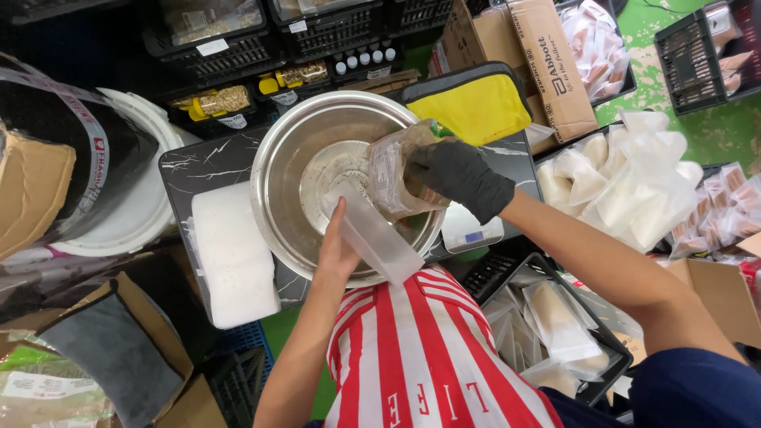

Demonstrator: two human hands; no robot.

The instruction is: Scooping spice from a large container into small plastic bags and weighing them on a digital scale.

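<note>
**Two hands at a steel bowl**

Above the steel bowl [301,166], the gloved right hand [460,176] is closed around a clear plastic bag [396,174] of brownish contents, tilted over the bowl's middle. The bare left hand [339,250], at the bowl's near rim, grips a translucent scoop [380,238] lying just below the bag. A white scale [472,231] sits beside the bowl's right edge.

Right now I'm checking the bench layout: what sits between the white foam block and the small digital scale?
In the head view, the steel bowl fills the stretch between the foam block and the scale.
</note>
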